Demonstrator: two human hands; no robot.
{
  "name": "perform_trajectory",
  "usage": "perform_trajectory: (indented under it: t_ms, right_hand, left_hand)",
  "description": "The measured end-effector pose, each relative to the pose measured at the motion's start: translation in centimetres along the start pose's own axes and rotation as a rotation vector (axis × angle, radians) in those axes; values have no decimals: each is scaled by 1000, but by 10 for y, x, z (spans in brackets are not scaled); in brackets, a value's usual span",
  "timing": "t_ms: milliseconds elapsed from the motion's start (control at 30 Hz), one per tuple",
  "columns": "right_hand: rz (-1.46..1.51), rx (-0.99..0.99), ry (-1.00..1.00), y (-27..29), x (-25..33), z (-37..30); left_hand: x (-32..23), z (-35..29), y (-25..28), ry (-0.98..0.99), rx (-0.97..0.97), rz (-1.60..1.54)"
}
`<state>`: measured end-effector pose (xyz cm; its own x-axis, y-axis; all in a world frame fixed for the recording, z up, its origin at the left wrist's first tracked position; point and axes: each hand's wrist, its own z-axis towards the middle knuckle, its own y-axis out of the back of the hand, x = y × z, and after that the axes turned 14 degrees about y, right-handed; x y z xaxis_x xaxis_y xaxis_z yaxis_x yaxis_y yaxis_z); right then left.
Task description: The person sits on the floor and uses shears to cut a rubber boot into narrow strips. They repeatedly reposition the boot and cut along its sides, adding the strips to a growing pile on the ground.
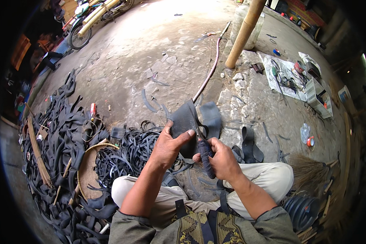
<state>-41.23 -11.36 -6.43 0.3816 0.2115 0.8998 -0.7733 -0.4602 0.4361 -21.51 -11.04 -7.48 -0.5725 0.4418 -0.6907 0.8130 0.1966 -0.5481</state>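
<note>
My left hand (166,147) grips a flat piece of black rubber (182,118), its thumb pressed on the face near the right edge. My right hand (223,160) is closed around scissors (206,159) whose handle is wrapped in dark cloth or tape. The blades point away from me and meet the rubber beside my left thumb; a narrow rubber strip curls off to the right there. Just beyond, another grey-black rubber piece (211,118) lies on the ground. A curved rubber band (250,146) sits near my right knee.
Left of me, a pile of thin rubber strips (128,156) adjoins a large heap of rubber scraps (49,150). A bamboo pole (245,34) and a hose (211,69) are ahead. Tools on a white sheet (268,65), a plastic basket (318,99) and a broom (309,168) are right.
</note>
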Motion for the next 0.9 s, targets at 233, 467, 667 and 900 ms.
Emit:
perform_trajectory:
  t_ms: [233, 467, 667, 900]
  right_hand:
    - [231, -53, 64, -3, 4, -6]
    - [-50, -43, 118, -3, 7, -4]
    - [-39, -43, 68, 4, 5, -2]
    - [160, -41, 91, -1, 10, -8]
  left_hand:
    - [-20, 6, 13, 157, 29, -172]
    - [-9, 4, 3, -75, 41, 85]
    - [-8, 3, 1, -86, 54, 153]
    - [-22, 4, 9, -6, 20, -48]
